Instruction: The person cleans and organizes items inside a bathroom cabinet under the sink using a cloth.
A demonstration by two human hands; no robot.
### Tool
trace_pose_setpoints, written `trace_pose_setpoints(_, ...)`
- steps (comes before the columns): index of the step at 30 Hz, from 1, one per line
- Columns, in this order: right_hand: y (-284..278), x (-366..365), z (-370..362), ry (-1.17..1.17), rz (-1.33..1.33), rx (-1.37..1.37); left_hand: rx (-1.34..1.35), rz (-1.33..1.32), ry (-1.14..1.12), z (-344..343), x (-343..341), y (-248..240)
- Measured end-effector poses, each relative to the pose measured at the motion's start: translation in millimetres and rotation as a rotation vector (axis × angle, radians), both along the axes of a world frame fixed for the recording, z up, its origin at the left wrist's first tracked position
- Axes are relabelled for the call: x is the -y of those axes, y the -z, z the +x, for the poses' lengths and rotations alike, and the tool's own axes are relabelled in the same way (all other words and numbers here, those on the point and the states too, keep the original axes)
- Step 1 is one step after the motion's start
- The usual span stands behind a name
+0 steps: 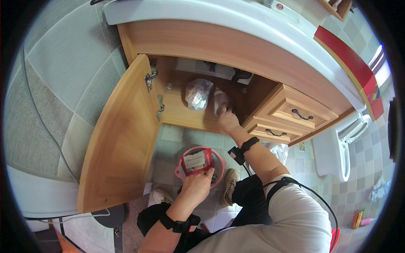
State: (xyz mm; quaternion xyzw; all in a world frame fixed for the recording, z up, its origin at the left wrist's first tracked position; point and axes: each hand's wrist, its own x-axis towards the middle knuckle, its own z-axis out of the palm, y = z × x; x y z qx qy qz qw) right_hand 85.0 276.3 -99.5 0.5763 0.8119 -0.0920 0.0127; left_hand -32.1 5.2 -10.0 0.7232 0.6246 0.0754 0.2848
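Observation:
Inside the open cabinet, my right hand (229,121) closes on the near end of a crumpled clear plastic bag (221,102) with something dull pinkish-brown in it. Left of that bag, a rounder clear plastic bag (198,94) stands on the cabinet floor, its contents blurred. Lower down, my left hand (197,185) is closed at the corner of a red packet (205,160) with a white label. The packet is over a pink basin (178,171) on the floor, with dark items partly hidden under it. My left fingertips are mostly out of sight.
The wooden cabinet door (120,143) swings out on the left. Two drawers with a dark upper handle (302,114) flank the opening on the right, under a white countertop (202,14). Dark pipes (241,75) show at the cabinet back. A white toilet (333,152) stands at right.

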Motion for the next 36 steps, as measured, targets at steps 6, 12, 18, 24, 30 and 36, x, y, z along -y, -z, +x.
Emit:
trace_pose_setpoints(6, -35, -23, 24, 0.337, 0.01, -0.61, 0.014, -0.01, -0.003, 1, -1, -4)
trace_pose_setpoints(12, -3, 7, 39, 0.289, -0.042, -1.64, 0.008, -0.002, 0.032, 9, -5, 2)
trace_pose_setpoints(18, -7, 51, 21, 0.407, -0.007, -0.898, 0.005, -0.032, 0.032, 8, -2, 11)
trace_pose_setpoints(24, 14, 5, 39, 0.205, 0.066, -0.576, 0.008, 0.039, 0.064, 16, -8, 8)
trace_pose_setpoints(30, -10, 21, -7, 0.083, 0.333, -0.388, -0.007, 0.012, 0.039, 7, -3, 9)
trace_pose_setpoints(36, 0, -27, -5, 0.229, 0.049, -1.087, -0.027, -0.018, 0.069, 15, -10, -1)
